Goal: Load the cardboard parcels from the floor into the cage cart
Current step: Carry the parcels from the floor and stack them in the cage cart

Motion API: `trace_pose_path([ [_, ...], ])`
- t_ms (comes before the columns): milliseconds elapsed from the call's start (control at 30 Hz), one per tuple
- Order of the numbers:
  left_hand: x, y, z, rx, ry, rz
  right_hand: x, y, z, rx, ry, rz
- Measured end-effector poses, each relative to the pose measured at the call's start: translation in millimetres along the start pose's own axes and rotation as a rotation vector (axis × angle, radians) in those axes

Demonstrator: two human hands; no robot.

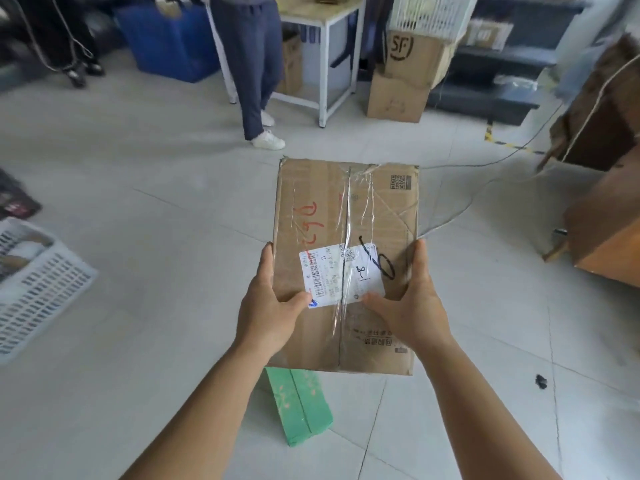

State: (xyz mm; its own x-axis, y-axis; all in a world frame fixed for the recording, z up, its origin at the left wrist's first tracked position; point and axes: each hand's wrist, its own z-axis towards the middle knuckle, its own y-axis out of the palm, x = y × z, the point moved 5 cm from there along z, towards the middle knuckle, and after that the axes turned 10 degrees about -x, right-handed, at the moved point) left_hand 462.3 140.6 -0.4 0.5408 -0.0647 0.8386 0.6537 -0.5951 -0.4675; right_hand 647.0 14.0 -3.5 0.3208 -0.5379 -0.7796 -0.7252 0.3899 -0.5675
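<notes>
A flat brown cardboard parcel with clear tape, red and black handwriting and a white shipping label is held up above the floor in front of me. My left hand grips its left edge, thumb on top near the label. My right hand grips the right edge, thumb lying over the label's lower corner. Below the parcel a green box lies on the tiled floor, partly hidden by the parcel. No cage cart is clearly in view.
A person's legs stand ahead by a white table. Stacked brown boxes sit behind, under a white basket. Another white plastic basket lies at left. Torn cardboard and a loose cable are at right.
</notes>
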Motion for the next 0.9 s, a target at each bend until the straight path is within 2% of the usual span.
trace_pose_path([
  [233, 13, -91, -82, 0.289, -0.078, -0.077, -101, 32, -16, -0.169, -0.237, -0.046],
  [467, 4, -141, -197, 0.602, -0.179, -0.149, -179, 78, -76, -0.396, -0.495, -0.12],
  [900, -63, -197, -456, 1.135, -0.294, -0.253, -273, 208, -287, -0.825, -0.866, -0.224],
])
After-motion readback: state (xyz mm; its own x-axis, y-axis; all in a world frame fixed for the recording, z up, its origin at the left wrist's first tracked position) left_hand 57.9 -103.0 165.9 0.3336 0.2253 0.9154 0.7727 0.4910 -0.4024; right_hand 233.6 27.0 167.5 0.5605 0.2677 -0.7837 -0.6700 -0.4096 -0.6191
